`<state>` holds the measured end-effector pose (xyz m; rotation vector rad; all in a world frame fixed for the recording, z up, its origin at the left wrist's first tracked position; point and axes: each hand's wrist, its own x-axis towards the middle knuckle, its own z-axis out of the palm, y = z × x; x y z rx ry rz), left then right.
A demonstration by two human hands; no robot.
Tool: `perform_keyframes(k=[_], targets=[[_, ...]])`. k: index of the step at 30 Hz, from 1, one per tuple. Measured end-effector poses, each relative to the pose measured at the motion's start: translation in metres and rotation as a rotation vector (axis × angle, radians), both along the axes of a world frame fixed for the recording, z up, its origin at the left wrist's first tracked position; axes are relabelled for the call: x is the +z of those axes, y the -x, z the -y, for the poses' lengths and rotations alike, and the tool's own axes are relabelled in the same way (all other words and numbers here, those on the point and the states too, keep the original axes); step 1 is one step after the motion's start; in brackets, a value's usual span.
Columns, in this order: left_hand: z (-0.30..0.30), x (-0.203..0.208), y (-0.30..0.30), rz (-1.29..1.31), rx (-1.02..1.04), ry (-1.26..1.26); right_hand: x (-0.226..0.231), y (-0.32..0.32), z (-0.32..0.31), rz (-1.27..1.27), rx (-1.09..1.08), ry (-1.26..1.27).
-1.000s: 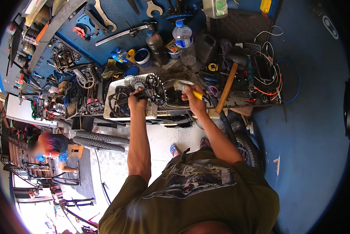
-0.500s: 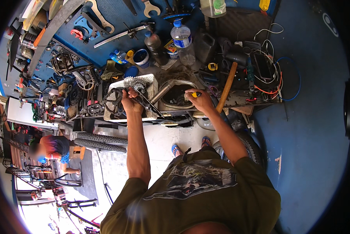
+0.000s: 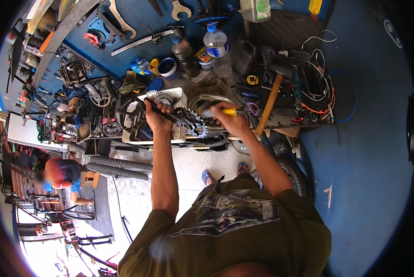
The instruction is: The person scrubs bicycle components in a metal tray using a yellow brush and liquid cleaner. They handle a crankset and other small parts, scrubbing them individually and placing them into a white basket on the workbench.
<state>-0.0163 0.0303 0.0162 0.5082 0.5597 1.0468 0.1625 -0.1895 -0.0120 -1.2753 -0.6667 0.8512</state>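
Observation:
My left hand (image 3: 158,116) is closed around a black crankset (image 3: 191,123), gripping it by the crank arm. Its toothed chainring points right, toward my other hand. In my right hand (image 3: 231,121) is a yellow-handled brush (image 3: 234,111), held with its blurred grey end facing the chainring; I cannot tell whether they touch. Behind and partly under the brush lies a metal-rimmed basin (image 3: 216,96) with a dark inside. Below my left hand a white plastic basket (image 3: 179,132) holds a cassette of sprockets (image 3: 161,97) and other dark parts.
A wooden-handled hammer (image 3: 268,104) lies right of the basin, near a purple-handled pair of scissors (image 3: 253,108) and cables. Bottles (image 3: 217,46) stand along the back. Loose bike parts crowd the left bench. Another person (image 3: 65,173) works by a bike at far left.
My left hand has turned the crankset, bringing its chainring round to the right. My right hand has shifted left, and the brush has lifted from the basin toward the chainring.

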Motion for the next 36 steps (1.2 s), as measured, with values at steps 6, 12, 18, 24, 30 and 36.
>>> perform_keyframes(k=[6,12,18,24,30,36], targets=[[-0.017,-0.013,0.011,0.085,-0.028,0.086,-0.003,-0.017,-0.001,0.081,-0.144,0.115],[-0.011,-0.017,0.003,0.093,-0.013,0.142,0.001,0.006,-0.003,0.209,-0.066,0.055],[-0.009,-0.019,0.007,0.121,-0.005,0.154,0.017,0.011,0.004,0.220,0.050,-0.015],[0.004,-0.004,0.003,0.052,-0.034,0.034,0.003,-0.021,-0.001,0.287,-0.079,0.193],[0.017,0.010,-0.008,-0.050,-0.009,-0.049,0.031,-0.001,0.005,0.332,0.035,0.176],[0.034,0.028,-0.026,-0.091,-0.024,-0.131,0.037,-0.015,-0.003,0.527,0.019,0.223]])
